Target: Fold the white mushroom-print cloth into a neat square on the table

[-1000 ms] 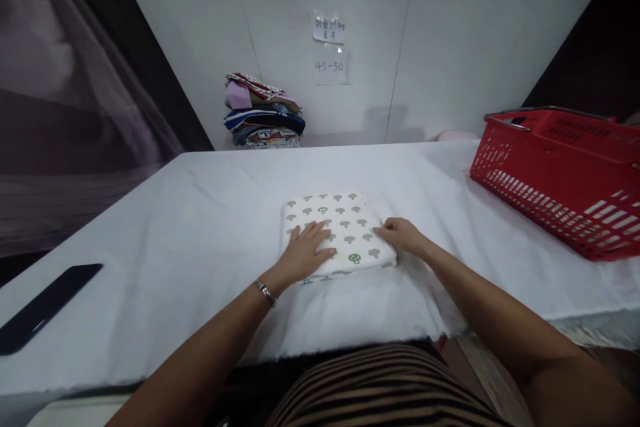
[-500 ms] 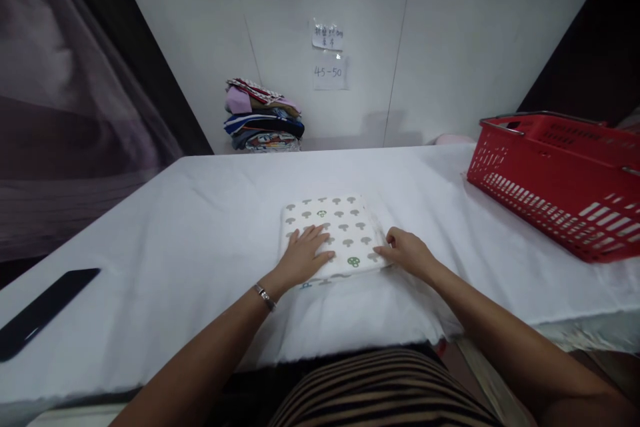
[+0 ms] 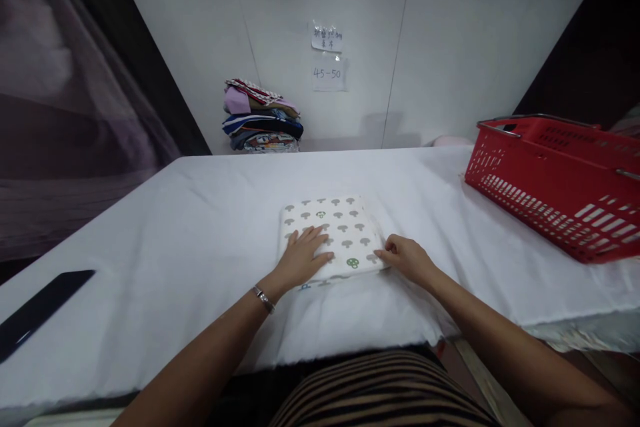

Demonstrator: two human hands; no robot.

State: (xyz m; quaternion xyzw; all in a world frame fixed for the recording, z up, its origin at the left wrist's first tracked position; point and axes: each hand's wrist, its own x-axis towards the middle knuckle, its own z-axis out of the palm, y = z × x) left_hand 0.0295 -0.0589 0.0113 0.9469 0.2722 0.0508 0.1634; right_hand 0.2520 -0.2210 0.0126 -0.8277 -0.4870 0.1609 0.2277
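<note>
A folded white cloth (image 3: pixel 337 227) printed with grey and green mushrooms lies on the white-covered table (image 3: pixel 200 227). My left hand (image 3: pixel 303 255) rests flat on its near left part, fingers stretched out. My right hand (image 3: pixel 407 259) is at the cloth's near right corner with the fingers curled and pinched on the cloth's edge.
A red plastic basket (image 3: pixel 555 180) stands at the right of the table. A stack of folded clothes (image 3: pixel 263 117) sits at the back by the wall, under two paper notes (image 3: pixel 327 57). A long black flat object (image 3: pixel 37 310) lies at the near left edge.
My right hand has slid from the cloth's right edge to its near right corner and curled its fingers. The left hand stays flat on the cloth.
</note>
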